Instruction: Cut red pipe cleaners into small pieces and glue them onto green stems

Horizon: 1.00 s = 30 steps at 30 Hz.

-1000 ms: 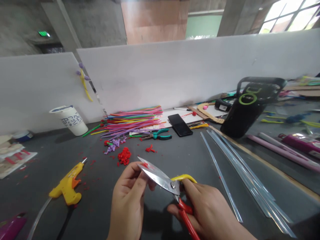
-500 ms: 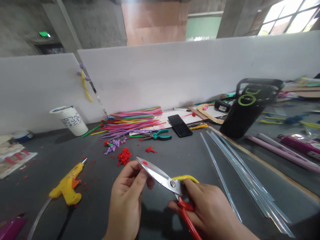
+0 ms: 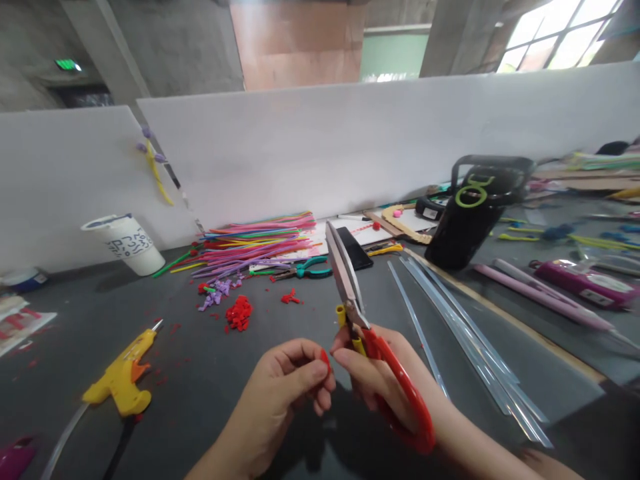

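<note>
My right hand (image 3: 385,387) grips a pair of scissors (image 3: 350,293) by its red and yellow handles, the closed blades pointing up and away from me. My left hand (image 3: 287,387) is curled just left of it, pinching a small red piece (image 3: 325,358) between thumb and forefinger. The two hands nearly touch above the dark table (image 3: 200,373). Beyond them lie a pile of small red pieces (image 3: 238,313) and a few purple ones (image 3: 215,293).
A yellow glue gun (image 3: 120,380) lies at the left. At the back are a bundle of coloured sticks (image 3: 260,241), green pliers (image 3: 305,269), a phone (image 3: 354,247), a white cup (image 3: 125,243) and a black container (image 3: 467,217). Clear rods (image 3: 450,313) run along the right.
The scissors swung from lying flat, pointing left, to standing with blades up. My left hand left the blade tip and now pinches a red piece near my right hand.
</note>
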### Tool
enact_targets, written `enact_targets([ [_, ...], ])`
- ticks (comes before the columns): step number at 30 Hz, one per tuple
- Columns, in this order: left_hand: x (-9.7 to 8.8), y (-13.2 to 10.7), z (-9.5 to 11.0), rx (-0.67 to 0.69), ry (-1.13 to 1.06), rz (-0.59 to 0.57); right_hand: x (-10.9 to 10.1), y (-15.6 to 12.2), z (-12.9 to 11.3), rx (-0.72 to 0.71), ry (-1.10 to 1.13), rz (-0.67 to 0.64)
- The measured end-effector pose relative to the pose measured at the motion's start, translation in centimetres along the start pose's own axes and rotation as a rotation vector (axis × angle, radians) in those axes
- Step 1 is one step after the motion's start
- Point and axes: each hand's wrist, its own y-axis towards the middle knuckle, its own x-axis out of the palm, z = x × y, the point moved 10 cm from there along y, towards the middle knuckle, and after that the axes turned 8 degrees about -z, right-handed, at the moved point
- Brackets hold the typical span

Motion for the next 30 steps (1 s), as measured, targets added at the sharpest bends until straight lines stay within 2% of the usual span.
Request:
enact_targets([
  [3, 0.1, -0.1, -0.5, -0.049, 0.031, -0.027, 0.6, 0.2, 0.0, 0.019, 0.078, -0.063],
  [8, 0.3, -0.3, -1.1, -0.109, 0.046, -0.069, 1.2, 0.0, -0.1, 0.030, 0.084, -0.142],
  [11, 0.2, -0.2, -1.3, -0.129, 0.068, -0.051, 1.4, -0.1, 0.1, 0.033, 0.079, -0.159],
  [17, -1.2, -0.3, 1.3, 0.059, 0.330, 0.183, 0.3, 0.0, -0.3, -0.042, -0.069, -0.032],
  [23, -1.1, -0.3, 1.1, 0.032, 0.421, 0.204, 0.4, 0.1, -0.5, -0.097, -0.135, -0.014],
  [27, -1.8, -0.8, 2.0, 0.119, 0.361, 0.278, -0.1, -0.2, -1.0, -0.130, -0.229, 0.006],
  [30, -2.3, -1.3, 3.0, 0.187, 0.297, 0.290, -0.4, -0.8, -1.4, -0.145, -0.438, 0.027],
])
